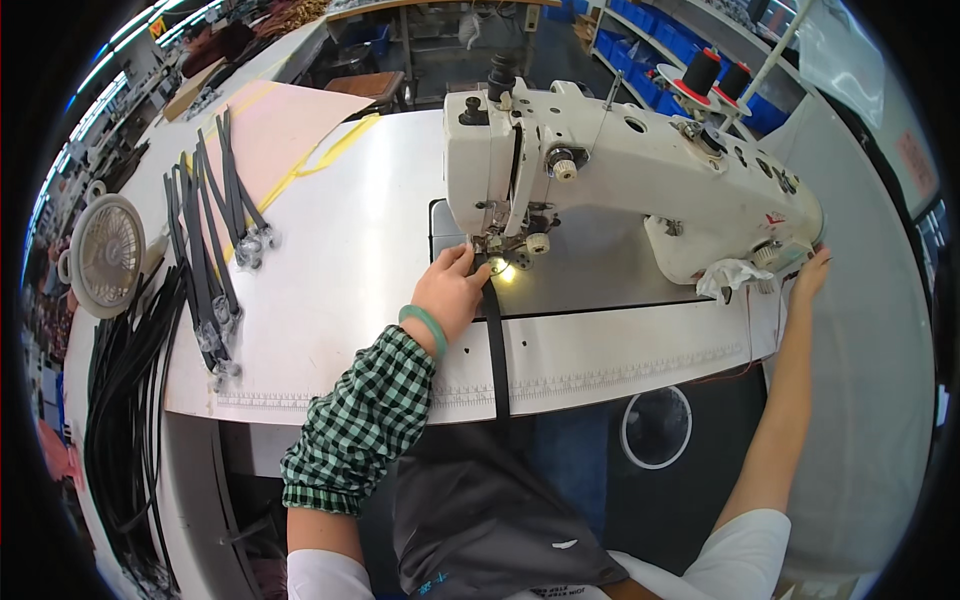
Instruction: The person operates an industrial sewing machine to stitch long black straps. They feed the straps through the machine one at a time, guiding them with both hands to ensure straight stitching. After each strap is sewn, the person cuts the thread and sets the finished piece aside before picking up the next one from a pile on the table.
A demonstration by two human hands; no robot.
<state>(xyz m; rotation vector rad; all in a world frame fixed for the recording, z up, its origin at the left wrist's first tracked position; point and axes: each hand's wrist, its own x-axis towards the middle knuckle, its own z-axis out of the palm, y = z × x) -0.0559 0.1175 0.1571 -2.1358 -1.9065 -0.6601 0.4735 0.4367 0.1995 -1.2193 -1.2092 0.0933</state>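
A white industrial sewing machine (640, 150) stands on the table in front of me. Beneath its needle area, lit by a small lamp, my left hand (450, 292) pinches a black strap (496, 350). The strap runs from the presser foot toward me and hangs over the table's front edge. A green bangle and a checked sleeve cover show on that arm. My right hand (815, 272) reaches to the right end of the machine, by the handwheel side; its fingers are partly hidden there. Close to it a white cloth (732, 278) is tucked at the machine's base.
Finished-looking black straps with metal buckles (215, 240) lie at the table's left. A bundle of long black straps (130, 420) hangs over the left edge, below a round white fan-like object (105, 255). Thread spools (702, 72) stand behind the machine, near shelves with blue bins (680, 45).
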